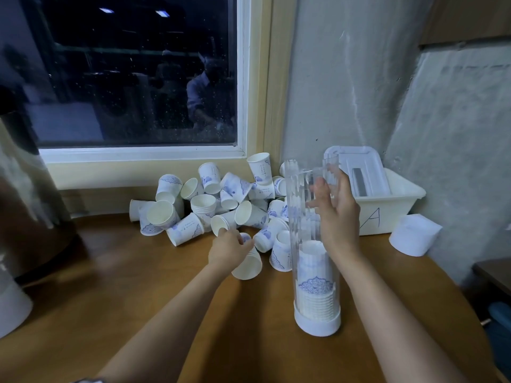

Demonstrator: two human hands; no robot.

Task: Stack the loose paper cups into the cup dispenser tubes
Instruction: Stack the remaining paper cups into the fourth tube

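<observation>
Left hand [229,248] grips a cup [249,266] at the pile's [204,205] six o'clock. Right hand [338,217], fingers loose, braces the tube [297,205] for loading.

White paper cups [190,229] are printed with blue lace motifs; the worktop [143,286] is brown; the tray [392,205] is white.
</observation>
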